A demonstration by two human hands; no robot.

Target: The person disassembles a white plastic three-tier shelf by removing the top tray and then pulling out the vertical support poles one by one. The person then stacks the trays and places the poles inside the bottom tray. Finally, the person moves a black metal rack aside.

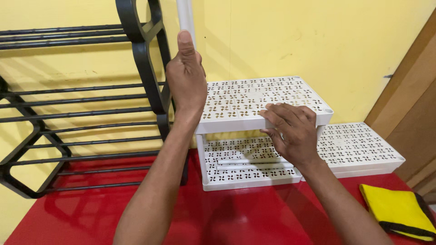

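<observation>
Here the left hand [186,75] clenches the upright white pole [185,18] at the white perforated shelf [263,97] corner, while the right hand [290,129] lies flat, fingers spread, on its front edge, seemingly steadying the rack on the red bench [218,213]

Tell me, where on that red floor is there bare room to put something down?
The red floor is bare in front of the white rack, between the two forearms, and left toward the black rack. It is crowded at the right, where a loose white shelf and yellow cloth lie.
</observation>
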